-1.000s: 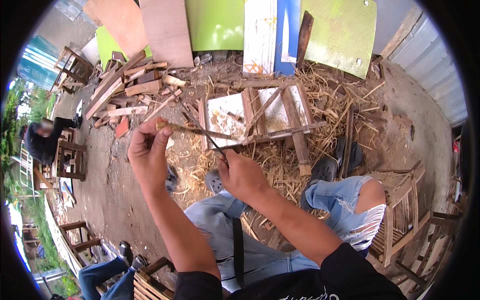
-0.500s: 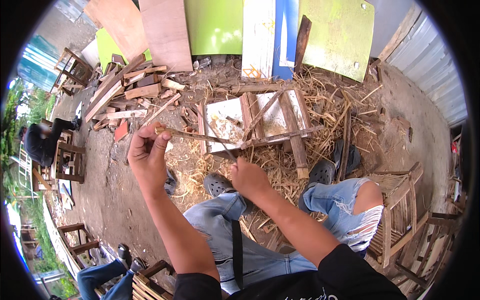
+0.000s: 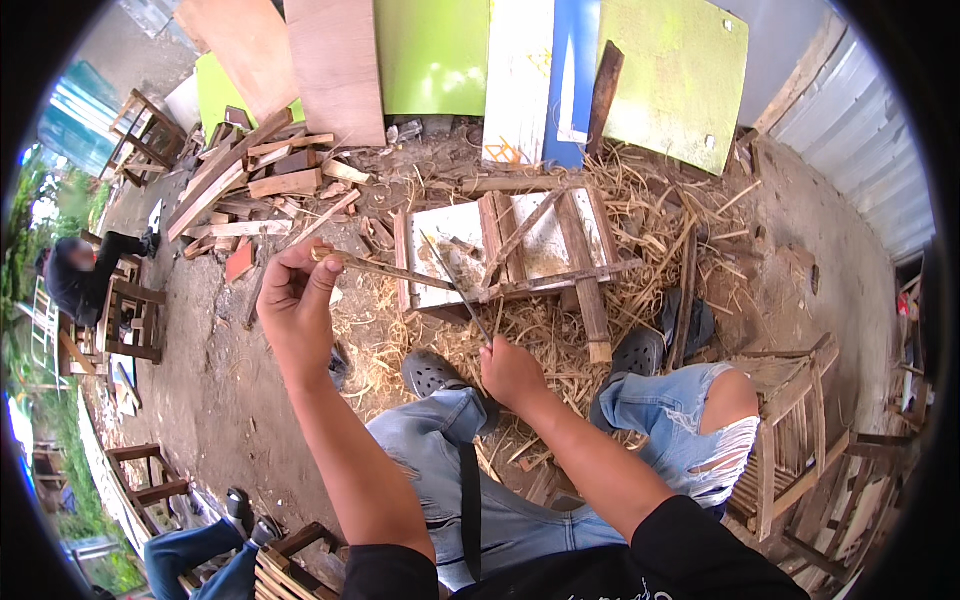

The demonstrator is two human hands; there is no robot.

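My left hand (image 3: 298, 305) is raised at the left, its thumb and fingers pinching the end of a thin wooden strip (image 3: 390, 270). From there the strip runs right, toward a low wooden frame with white panels (image 3: 540, 235). I cannot tell where its far end stops among the sticks on the frame. My right hand (image 3: 514, 374) is closed around the handle of a long, narrow knife (image 3: 455, 283), whose blade points up and left. The blade crosses the strip near the frame's left part; whether the two touch is unclear.
Pale shavings (image 3: 640, 215) cover the ground around the frame and my clogs (image 3: 432, 374). A heap of wood offcuts (image 3: 285, 183) lies at far left, before leaning boards (image 3: 432, 60). A slatted wooden chair (image 3: 785, 430) stands right. Other people (image 3: 75, 285) sit at left.
My right hand has moved a little right and toward me, with the knife shifting the same way along the strip. My left hand keeps its pinch in nearly the same place.
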